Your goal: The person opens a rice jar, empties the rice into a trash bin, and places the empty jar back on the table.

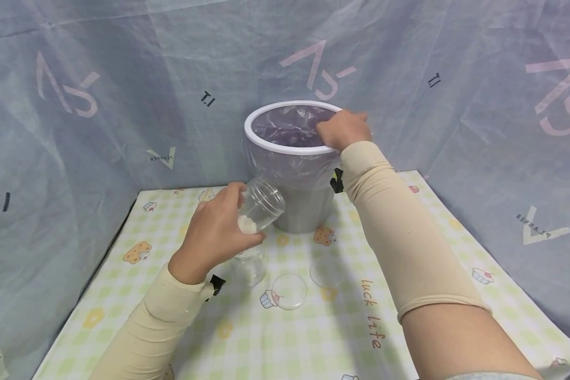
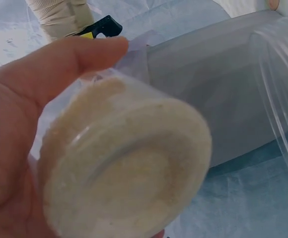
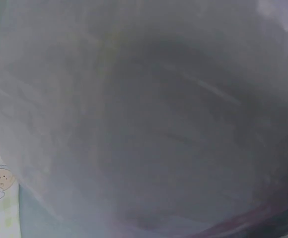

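Observation:
My left hand grips a clear jar that is tilted, its threaded mouth towards the bin. Some whitish, grainy stuff lies in the jar's lower part; in the left wrist view the jar's pale base faces the camera, with my thumb along its side. My right hand grips the white rim of a grey trash bin on its right side, some fingers being hidden. A see-through liner bag hangs over the bin; it fills most of the right wrist view.
Below my left hand a second clear jar stands on the table. Two clear round lids, a nearer lid and a farther lid, lie right of it. A checked tablecloth covers the table. Grey-blue curtains hang around it.

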Demonstrator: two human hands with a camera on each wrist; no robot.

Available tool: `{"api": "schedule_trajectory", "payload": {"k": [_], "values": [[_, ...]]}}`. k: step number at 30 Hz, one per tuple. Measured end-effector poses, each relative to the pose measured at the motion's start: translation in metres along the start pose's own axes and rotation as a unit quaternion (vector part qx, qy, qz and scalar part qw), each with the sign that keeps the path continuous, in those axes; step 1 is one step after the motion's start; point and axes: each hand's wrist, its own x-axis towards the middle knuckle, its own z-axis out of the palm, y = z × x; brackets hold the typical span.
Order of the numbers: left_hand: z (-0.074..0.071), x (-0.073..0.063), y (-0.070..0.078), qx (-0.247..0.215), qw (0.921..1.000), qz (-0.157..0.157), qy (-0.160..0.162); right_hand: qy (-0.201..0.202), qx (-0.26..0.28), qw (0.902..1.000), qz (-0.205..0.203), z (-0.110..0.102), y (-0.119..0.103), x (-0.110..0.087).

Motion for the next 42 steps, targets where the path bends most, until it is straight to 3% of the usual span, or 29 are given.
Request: {"api": "schedule_trajectory", "payload": {"k": [7, 12, 19, 27, 42], "values": [[-0.005, 0.001, 0.005, -0.014, 0.996, 0.047, 0.075, 0.0, -0.002, 1.0, 0.007, 0.0, -0.002, 0.001], [-0.01, 0.001, 0.011, -0.025, 0.9916, 0.058, 0.113, -0.002, -0.001, 0.9999, 0.011, 0.001, -0.004, 0.0], [-0.014, 0.002, 0.018, -0.027, 0.9891, 0.065, 0.129, -0.008, -0.006, 0.9999, 0.006, 0.001, -0.003, 0.001], [-0.017, 0.005, 0.022, -0.044, 0.9797, 0.09, 0.173, -0.012, -0.006, 0.9999, 0.005, 0.0, -0.002, 0.002], [-0.021, 0.004, 0.024, -0.054, 0.9774, 0.096, 0.181, -0.005, 0.003, 1.0, 0.003, 0.0, -0.002, 0.0]]}}
